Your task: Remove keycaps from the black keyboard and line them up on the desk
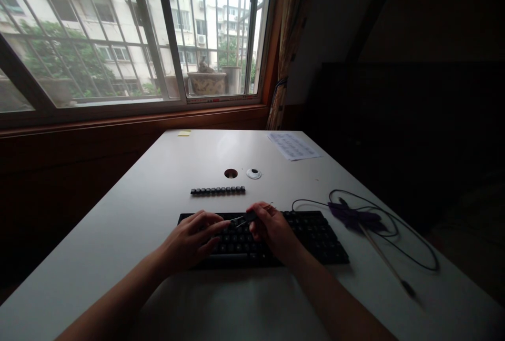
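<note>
R hand [272,229] pinches wire-pronged tool [250,217] over kbd [311,231] on desk [130,209]; L hand [195,233] is at its tips, can't tell if gripping. Prob. keycap-pulling step, w/ loose keycaps [218,190] lined up behind; calls for steady tips & straight lift.

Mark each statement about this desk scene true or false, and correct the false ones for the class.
1. The right hand holds a tool over the keyboard. True.
2. The left hand rests on the papers. False: the left hand is at the keyboard; the papers lie toward the far right of the desk.
3. A row of keycaps lies beyond the keyboard. True.
4. The curtain hangs left of the window. False: the curtain hangs right of the window.
5. A purple item lies right of the keyboard. True.
</note>
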The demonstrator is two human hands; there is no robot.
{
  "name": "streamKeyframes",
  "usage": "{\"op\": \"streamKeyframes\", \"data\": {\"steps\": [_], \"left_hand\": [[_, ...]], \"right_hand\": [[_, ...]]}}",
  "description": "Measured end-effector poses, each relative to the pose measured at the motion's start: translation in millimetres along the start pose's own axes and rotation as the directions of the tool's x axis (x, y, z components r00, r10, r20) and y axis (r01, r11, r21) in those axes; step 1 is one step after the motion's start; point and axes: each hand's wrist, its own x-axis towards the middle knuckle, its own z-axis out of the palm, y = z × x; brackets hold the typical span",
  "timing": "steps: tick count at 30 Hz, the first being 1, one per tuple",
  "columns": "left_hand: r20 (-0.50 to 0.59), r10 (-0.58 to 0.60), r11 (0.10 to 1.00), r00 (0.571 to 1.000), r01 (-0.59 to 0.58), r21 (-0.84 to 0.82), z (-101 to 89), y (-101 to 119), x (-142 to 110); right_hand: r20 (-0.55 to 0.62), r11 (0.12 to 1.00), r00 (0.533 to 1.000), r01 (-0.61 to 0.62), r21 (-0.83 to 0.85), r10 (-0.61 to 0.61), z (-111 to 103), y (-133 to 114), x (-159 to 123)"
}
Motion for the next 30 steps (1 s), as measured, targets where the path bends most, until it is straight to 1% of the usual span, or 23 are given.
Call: {"op": "streamKeyframes", "data": {"steps": [4, 11, 14, 17, 22, 25, 27, 30], "left_hand": [[0.003, 0.011, 1.000, 1.000, -0.011, -0.016, -0.3, 0.5, -0.1], [-0.004, 0.076, 0.997, 0.997, -0.076, -0.034, -6.6, 7.4, -0.8], [-0.031, 0.077, 0.996, 0.997, -0.078, -0.033, -7.4, 7.9, -1.0], [-0.029, 0.057, 0.997, 0.998, -0.059, -0.046, -5.8, 5.5, -0.7], [-0.018, -0.018, 0.998, 1.000, 0.017, -0.066, -1.4, 1.3, 0.0], [-0.011, -0.090, 0.987, 0.996, 0.087, -0.135, -0.2, 2.1, 1.9], [0.007, -0.168, 0.965, 0.986, 0.166, -0.204, -0.1, 4.3, 4.4], [0.067, -0.311, 0.904, 0.948, 0.316, -0.289, -0.1, 9.2, 8.9]], "right_hand": [[-0.005, 1.000, 1.000, -0.003, -0.007, 0.003, 0.2, -0.8, -0.2], [-0.016, 1.000, 1.000, 0.008, -0.009, -0.008, 0.0, 0.5, 0.1], [-0.021, 1.000, 1.000, 0.006, -0.009, -0.006, -0.3, 1.0, 0.5], [-0.009, 1.000, 1.000, 0.005, -0.009, -0.005, -0.7, 0.8, 0.7], [0.012, 0.999, 1.000, 0.022, -0.025, -0.022, -1.4, 2.6, 1.0], [0.045, 0.998, 0.998, 0.036, -0.051, -0.034, -1.2, 3.8, 1.0], [0.058, 0.996, 0.998, 0.039, -0.079, -0.034, -0.3, 3.6, 0.8], [0.067, 0.991, 0.997, 0.041, -0.126, -0.032, 2.7, 1.9, 0.3]]}}
